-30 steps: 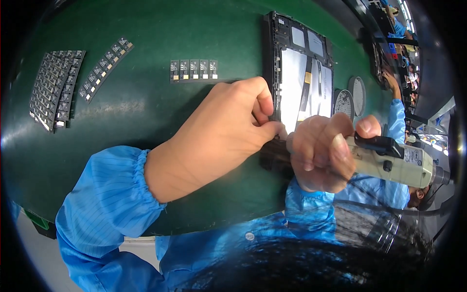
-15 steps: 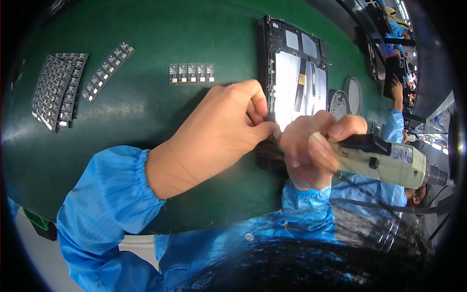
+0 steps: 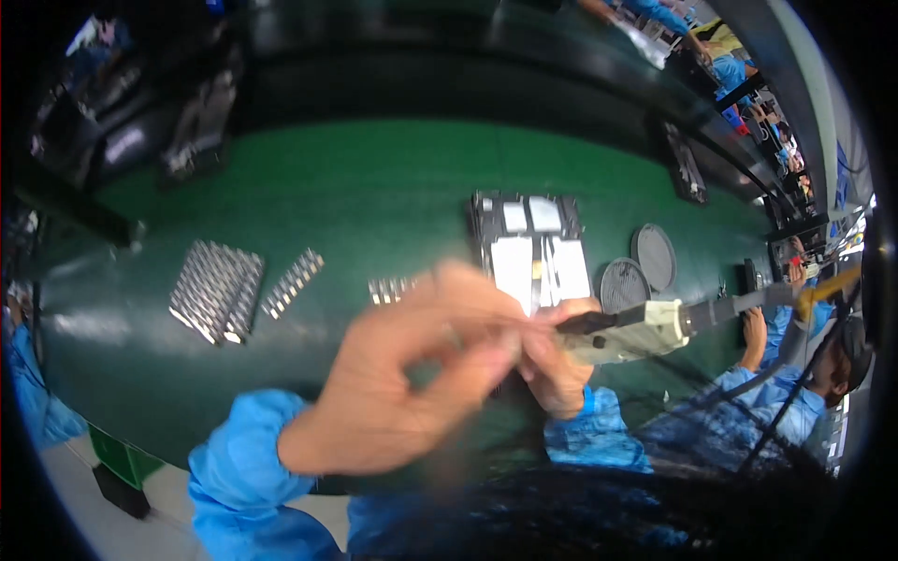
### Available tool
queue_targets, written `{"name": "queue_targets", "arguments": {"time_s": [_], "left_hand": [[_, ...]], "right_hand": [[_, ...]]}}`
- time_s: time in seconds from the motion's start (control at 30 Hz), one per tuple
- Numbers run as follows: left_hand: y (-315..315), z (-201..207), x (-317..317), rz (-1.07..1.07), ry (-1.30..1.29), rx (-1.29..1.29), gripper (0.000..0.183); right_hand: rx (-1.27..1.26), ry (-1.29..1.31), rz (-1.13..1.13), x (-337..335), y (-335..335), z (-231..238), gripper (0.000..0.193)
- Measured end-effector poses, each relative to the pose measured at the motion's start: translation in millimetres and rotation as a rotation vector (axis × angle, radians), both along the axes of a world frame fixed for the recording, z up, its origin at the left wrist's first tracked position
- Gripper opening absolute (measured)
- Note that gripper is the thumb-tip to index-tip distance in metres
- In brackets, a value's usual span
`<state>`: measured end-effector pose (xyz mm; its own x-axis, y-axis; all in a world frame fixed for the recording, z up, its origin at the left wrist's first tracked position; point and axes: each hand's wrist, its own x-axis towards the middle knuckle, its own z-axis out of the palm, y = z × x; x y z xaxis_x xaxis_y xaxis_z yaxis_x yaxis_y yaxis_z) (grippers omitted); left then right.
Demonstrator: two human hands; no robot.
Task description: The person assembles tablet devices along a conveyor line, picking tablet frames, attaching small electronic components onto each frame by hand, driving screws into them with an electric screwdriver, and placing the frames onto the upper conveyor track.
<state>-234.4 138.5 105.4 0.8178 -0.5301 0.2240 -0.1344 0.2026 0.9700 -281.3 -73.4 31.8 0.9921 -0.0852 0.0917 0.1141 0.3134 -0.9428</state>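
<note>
My right hand (image 3: pixel 558 379) is closed round a pale electric screwdriver (image 3: pixel 638 337) with a dark switch lever, held nearly level. My left hand (image 3: pixel 393 383), blurred by motion, has its thumb and forefinger brought together beside the screwdriver's front end. Whatever lies between those fingertips is too small or hidden to make out. Behind the hands a flat black electronic device (image 3: pixel 513 266) with silver-white panels lies on the green table; its near end is covered by my hands. A short strip of small circuit boards (image 3: pixel 387 288) lies left of it, partly behind my left hand.
Further left are a single board strip (image 3: pixel 293 283) and a stack of strips (image 3: pixel 217 290). Two round dishes (image 3: pixel 654 257) stand right of the device. Dark devices (image 3: pixel 687 164) lie farther back. A cable (image 3: pixel 748 301) trails from the screwdriver. A co-worker (image 3: pixel 809 360) sits at right.
The view has tilted up, showing more of the table's far side. My left hand has left the device's near edge and come up to the screwdriver's front end.
</note>
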Motion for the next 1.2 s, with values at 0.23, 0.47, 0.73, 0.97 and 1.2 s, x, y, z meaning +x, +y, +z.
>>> {"name": "queue_targets", "arguments": {"time_s": [0.23,0.47,0.73,0.97,1.2], "left_hand": [[-4,36,-54,-0.5,0.84,-0.568,0.038],[-40,44,-39,-0.282,-0.005,-0.816,0.008],[-24,41,-41,0.003,0.132,-0.912,0.035],[-109,-56,-57,-0.057,-0.859,0.87,0.069],[-128,-82,6,0.16,-0.858,0.948,0.061]], "right_hand": [[0.239,-0.169,-0.107,3,-14,4,0.033],[0.19,-0.287,-0.196,9,-61,9,0.032],[0.049,-0.418,-0.238,25,-135,33,0.031],[0.035,-0.262,-0.312,23,-196,24,0.028],[-0.062,-0.327,-0.422,14,-207,28,0.033]]}}
